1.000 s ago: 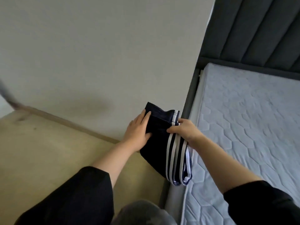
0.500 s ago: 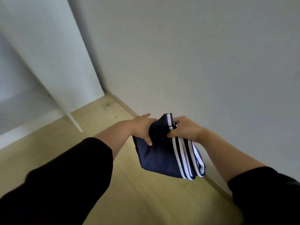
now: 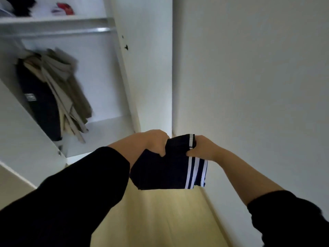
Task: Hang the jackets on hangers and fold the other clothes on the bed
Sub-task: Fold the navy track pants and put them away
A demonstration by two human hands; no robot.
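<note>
A folded navy garment with white side stripes (image 3: 167, 172) hangs in the air in front of me, above the wooden floor. My left hand (image 3: 156, 142) grips its upper left edge, thumb on the near face. My right hand (image 3: 203, 148) pinches the upper right edge by the striped band. Both arms wear black sleeves. The bed is out of view.
An open white wardrobe (image 3: 146, 68) stands ahead on the left. Dark and beige jackets (image 3: 53, 97) hang from its metal rail (image 3: 60, 31). A shelf (image 3: 53, 18) above holds blurred items. A plain wall (image 3: 249, 86) runs along the right, with light wooden floor (image 3: 160, 220) below.
The view has swung left, away from the bed and along the wall to the wardrobe. Both hands have kept hold of the folded garment and carried it along.
</note>
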